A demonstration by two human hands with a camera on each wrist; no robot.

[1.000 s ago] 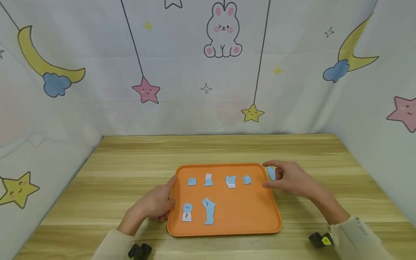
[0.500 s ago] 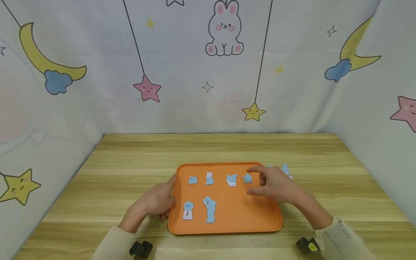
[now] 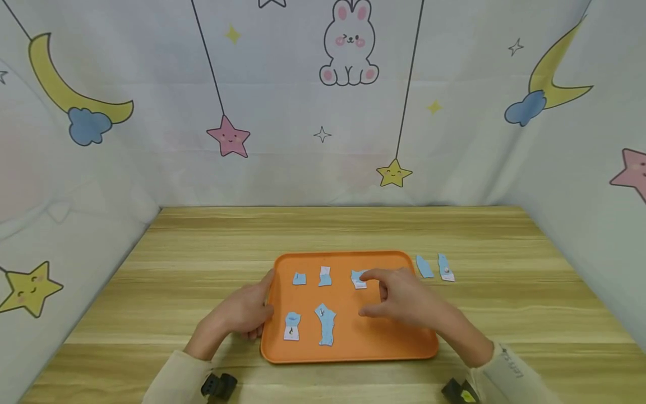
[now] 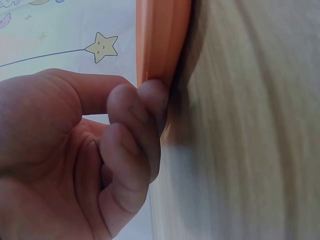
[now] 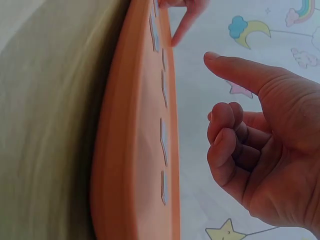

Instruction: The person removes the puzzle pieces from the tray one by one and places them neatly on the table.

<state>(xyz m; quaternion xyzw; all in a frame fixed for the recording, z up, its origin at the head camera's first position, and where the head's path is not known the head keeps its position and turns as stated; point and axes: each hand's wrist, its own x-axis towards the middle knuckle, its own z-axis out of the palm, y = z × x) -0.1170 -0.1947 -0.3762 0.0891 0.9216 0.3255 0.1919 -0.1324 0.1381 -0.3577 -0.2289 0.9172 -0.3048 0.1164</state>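
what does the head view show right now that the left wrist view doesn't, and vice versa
Only the head view shows the right hand, the blue-and-white paper pieces on the tray, two more pieces beside it, and the printed rabbit.

Only the left wrist view shows the palm side of the left hand, its fingers curled at the tray's outer side.

Both show that hand at the tray, the wooden table and a printed yellow star.

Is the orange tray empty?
The orange tray isn't empty: the head view shows blue paper pieces lying on it.
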